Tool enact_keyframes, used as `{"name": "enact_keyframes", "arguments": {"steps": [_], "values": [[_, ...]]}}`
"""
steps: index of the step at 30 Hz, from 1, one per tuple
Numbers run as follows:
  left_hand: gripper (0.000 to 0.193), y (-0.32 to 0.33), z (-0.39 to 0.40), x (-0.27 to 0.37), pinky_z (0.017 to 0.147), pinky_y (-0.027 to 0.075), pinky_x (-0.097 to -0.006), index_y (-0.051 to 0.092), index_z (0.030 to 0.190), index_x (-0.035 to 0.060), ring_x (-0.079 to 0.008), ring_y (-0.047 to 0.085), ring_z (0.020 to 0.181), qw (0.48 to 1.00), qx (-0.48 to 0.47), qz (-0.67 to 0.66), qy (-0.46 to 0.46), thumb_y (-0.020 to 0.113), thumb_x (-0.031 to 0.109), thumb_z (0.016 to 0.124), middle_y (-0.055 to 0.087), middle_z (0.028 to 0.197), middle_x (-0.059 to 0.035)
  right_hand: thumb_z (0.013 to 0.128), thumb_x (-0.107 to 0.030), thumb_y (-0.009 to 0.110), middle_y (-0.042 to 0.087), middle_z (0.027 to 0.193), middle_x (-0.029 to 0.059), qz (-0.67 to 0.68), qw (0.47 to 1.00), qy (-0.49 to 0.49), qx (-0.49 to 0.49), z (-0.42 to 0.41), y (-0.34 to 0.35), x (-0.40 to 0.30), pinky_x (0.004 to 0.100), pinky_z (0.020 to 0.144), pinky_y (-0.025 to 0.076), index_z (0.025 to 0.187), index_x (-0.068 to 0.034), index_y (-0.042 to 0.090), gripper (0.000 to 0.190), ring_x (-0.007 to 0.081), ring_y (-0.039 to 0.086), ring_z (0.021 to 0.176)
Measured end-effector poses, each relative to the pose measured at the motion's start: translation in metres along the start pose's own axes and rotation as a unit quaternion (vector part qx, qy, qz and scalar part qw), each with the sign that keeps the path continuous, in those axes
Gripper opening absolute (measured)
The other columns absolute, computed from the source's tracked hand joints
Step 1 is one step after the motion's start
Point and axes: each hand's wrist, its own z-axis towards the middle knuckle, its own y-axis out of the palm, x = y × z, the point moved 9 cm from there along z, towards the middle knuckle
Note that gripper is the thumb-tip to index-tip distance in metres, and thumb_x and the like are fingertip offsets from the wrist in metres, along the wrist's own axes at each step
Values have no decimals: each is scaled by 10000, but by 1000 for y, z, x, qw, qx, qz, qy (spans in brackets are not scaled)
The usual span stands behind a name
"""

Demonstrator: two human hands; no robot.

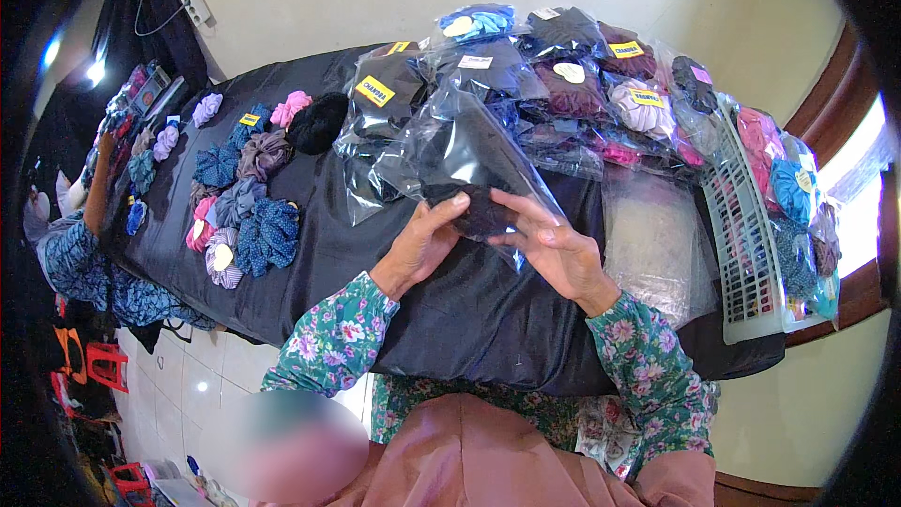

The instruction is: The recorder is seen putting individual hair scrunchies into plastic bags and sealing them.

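A clear plastic bag (473, 137) extends away from me over the black-covered table. At its near end is a bunched black fabric piece, likely a scrunchie (479, 215). My left hand (429, 239) pinches this fabric and the bag's near end, thumb on top. On the other side, my right hand (556, 243) holds the bag's right edge, its fingers spread along the film and fabric. How far the fabric lies inside the bag is hard to tell through the glare.
Bagged scrunchies (570, 84) are piled at the back. Loose scrunchies (239, 190) lie left on the black cloth (331, 225). Flat clear bags (651, 246) lie right, beside a white plastic basket (746, 225) of bagged pieces. Another person's arm (98, 183) reaches over the far left end.
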Motion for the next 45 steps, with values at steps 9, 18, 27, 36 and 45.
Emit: {"name": "enact_keyframes", "arguments": {"steps": [9,18,27,36,45], "values": [[273,-11,6,11,890,466,-334,570,1129,56,-169,606,986,997,65,-3,39,618,164,883,633,1097,-55,801,-331,532,395,1407,173,50,998,-25,37,1,-7,-3,403,1052,302,1337,79,385,690,254,402,1264],[277,-14,4,14,872,461,-297,566,1124,42,-131,595,964,993,98,7,65,634,167,886,635,1048,-33,823,-312,513,418,1381,168,84,995,-23,58,1,-15,9,397,1090,251,1315,79,418,635,246,395,1267],[297,6,-4,17,822,466,-278,589,1087,18,-113,581,918,987,71,106,93,674,190,860,627,1023,-26,850,-151,526,428,1363,113,123,992,10,25,-1,-4,16,408,1057,329,1353,57,375,565,226,413,1255],[345,0,-3,2,824,449,-283,578,1118,26,-111,559,925,986,82,131,59,657,255,872,608,1035,-20,848,-169,513,367,1299,56,109,994,-18,13,-2,4,6,430,1072,310,1367,69,350,594,215,360,1278],[301,-6,-1,3,837,448,-295,565,1124,47,-131,574,969,991,97,81,31,647,184,868,614,1060,-26,840,-156,513,336,1415,116,97,995,-21,13,-1,-2,6,451,1087,294,1357,73,357,587,237,313,1332]]}}
